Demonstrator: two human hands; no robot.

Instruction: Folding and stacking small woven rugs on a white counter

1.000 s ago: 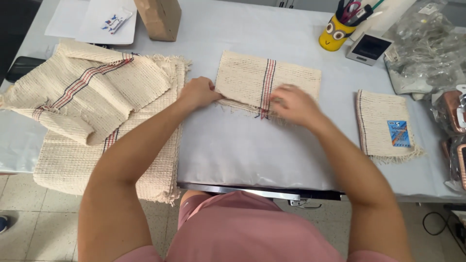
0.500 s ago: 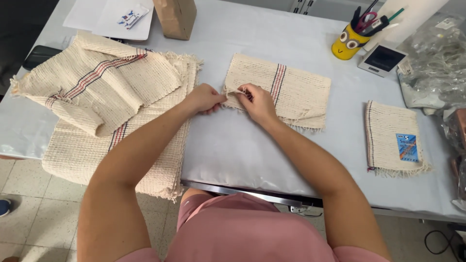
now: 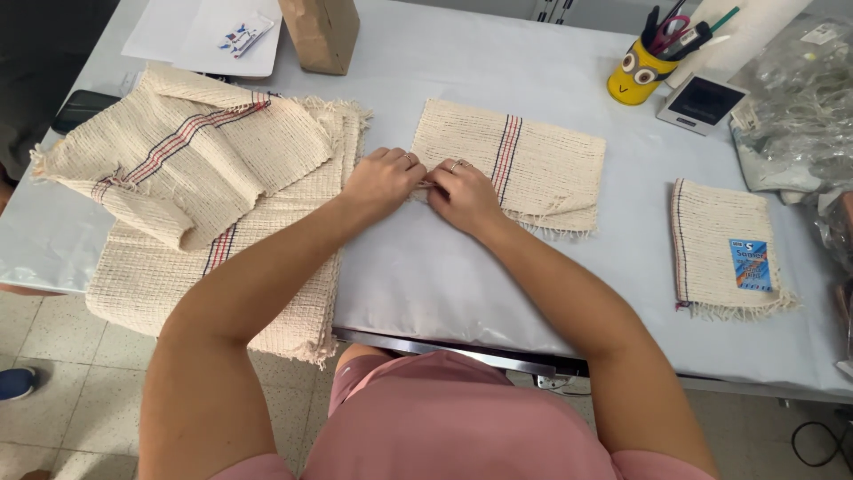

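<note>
Grey table, tiled floor below; folded cream cloth laid flat at centre. Left hand and right hand meet at its near-left corner, fingers curled shut, pinching the edge, likely to align it. Unfolded cloths piled left

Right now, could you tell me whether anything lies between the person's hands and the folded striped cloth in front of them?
Nothing visible does: the left hand and right hand already rest on the near-left corner of the folded cloth.
</note>
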